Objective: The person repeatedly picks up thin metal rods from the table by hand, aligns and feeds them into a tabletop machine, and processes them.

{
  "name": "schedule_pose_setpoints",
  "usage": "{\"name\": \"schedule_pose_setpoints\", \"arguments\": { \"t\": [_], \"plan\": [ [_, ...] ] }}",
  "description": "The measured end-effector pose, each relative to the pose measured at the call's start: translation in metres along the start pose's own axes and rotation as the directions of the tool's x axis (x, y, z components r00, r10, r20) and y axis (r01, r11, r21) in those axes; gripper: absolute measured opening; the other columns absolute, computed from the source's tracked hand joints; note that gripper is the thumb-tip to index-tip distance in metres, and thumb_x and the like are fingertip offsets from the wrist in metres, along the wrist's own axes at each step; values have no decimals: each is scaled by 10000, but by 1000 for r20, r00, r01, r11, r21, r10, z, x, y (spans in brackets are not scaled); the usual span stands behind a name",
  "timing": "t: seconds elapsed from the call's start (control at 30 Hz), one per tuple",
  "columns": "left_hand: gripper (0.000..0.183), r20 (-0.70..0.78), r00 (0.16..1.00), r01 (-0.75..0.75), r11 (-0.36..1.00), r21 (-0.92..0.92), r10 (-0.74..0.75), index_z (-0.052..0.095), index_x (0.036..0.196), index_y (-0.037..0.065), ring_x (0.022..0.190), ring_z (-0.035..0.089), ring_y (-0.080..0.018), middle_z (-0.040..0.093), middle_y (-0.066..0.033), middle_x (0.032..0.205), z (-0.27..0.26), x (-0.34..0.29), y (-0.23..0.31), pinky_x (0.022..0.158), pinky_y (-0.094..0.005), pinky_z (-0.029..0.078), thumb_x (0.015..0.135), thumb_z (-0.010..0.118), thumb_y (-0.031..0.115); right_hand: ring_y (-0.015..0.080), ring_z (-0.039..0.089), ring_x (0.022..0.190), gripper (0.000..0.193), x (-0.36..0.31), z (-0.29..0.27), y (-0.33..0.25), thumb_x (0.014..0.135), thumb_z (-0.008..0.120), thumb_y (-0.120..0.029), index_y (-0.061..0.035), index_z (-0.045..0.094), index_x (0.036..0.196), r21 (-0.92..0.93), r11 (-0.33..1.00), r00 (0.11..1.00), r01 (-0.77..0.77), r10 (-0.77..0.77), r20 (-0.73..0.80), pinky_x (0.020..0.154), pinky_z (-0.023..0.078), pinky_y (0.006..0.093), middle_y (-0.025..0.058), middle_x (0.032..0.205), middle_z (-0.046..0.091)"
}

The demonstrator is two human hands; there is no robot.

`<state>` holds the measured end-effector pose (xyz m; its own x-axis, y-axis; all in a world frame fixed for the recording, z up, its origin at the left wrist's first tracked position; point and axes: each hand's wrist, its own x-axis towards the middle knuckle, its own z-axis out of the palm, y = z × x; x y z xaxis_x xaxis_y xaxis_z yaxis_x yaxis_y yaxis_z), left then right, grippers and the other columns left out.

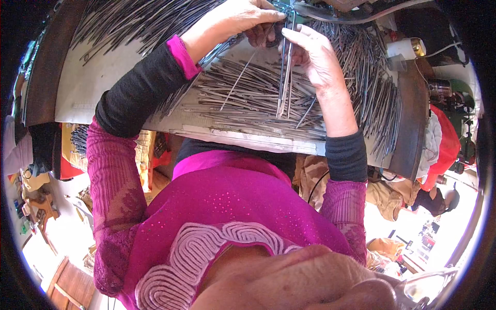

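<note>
At the far edge of the worktable both my hands are close together over a pile of thin grey metal strips [243, 90], some with small holes near their ends. My left hand [243, 18] pinches the end of a thin metal strip beside a green metal part [285, 8]. My right hand [312, 51] is closed round a few long metal strips [285, 85], which hang down toward me. The fingertips of both hands partly hide the point where the strips meet the green part.
More dark strips lie heaped at the back left [129, 23] and along the right side [369, 82]. Dark wooden boards [411, 124] edge the table [103, 77]. A white cylindrical lamp [405, 49] with a cable stands at the right. Red cloth [443, 144] hangs beyond the right board.
</note>
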<state>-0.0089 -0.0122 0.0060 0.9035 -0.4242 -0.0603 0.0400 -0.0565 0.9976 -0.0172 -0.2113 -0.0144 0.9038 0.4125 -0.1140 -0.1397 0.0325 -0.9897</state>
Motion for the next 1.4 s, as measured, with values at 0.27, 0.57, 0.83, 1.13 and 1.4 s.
{"name": "schedule_pose_setpoints", "arguments": {
  "t": [0.27, 0.57, 0.83, 1.13, 1.4],
  "plan": [
    [293, -89, 996, 22, 970, 243, 0, 632, 777, -19, 426, 485, -74, 538, -17, 536, 11, -1, 13, 401, -234, 379, 918, 545, 223, 109, 619, 628, 251, -4, 1, 0, 845, 635, -261, -40, 613, 963, 96, 991, 993, -91, 82, 87, 554, 511, 227, 43, 793, 650],
    [236, 177, 984, -128, 816, 564, 32, 670, 891, -17, 495, 587, -185, 636, -116, 646, 11, -6, 4, 499, -313, 474, 828, 618, 204, 41, 520, 636, 298, -49, -72, -27, 833, 653, -235, -52, 638, 1067, -254, 952, 972, -169, 118, -201, 558, 366, 174, -18, 758, 605],
    [161, 311, 910, -415, 558, 719, 276, 655, 802, 2, 688, 626, -333, 619, -189, 701, 51, -27, 6, 649, -402, 500, 769, 598, 149, 366, 624, 902, 439, -76, -158, -44, 798, 614, -405, -100, 610, 1114, -936, 12, 838, -351, -443, -320, 791, 480, 401, 163, 955, 664],
    [175, 385, 856, -485, 279, 829, 345, 644, 874, 66, 715, 620, -288, 616, -86, 802, 67, -40, -18, 644, -368, 497, 791, 635, 220, 151, 582, 642, 227, -79, -58, -35, 828, 622, -210, 1, 634, 914, -790, 613, 990, -18, 124, 73, 615, 452, 286, 70, 715, 627],
    [173, 359, 834, -503, 310, 807, 418, 598, 873, -6, 679, 591, -278, 574, -121, 752, 34, -47, -6, 603, -364, 476, 786, 620, 142, 259, 621, 639, 381, -89, -37, -28, 785, 643, -369, 11, 656, 798, -959, 278, 975, -48, 222, 16, 627, 466, 338, 154, 688, 629]
  ]
}}
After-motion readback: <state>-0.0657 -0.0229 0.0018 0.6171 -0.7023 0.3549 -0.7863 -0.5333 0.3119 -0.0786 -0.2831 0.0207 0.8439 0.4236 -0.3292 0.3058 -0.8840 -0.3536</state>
